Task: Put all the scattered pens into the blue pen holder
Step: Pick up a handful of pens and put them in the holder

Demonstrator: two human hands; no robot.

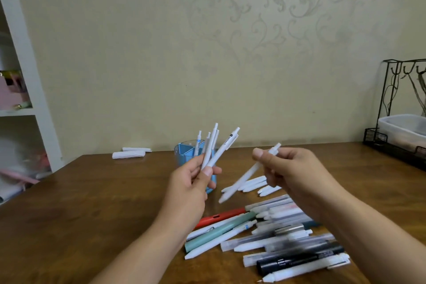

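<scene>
The blue pen holder stands mid-table, partly hidden behind my left hand; at least one white pen stands in it. My left hand grips a small bunch of white pens that fan upward in front of the holder. To the right, my right hand holds a single white pen slanted down to the left, blurred. A pile of scattered pens lies on the table below my hands: white, clear, red, green and black ones. A few white pens lie just behind it.
The brown wooden table meets a patterned wall. Rolled white papers lie at the back left. A black wire rack with a clear plastic box stands at the back right. White shelves rise on the left.
</scene>
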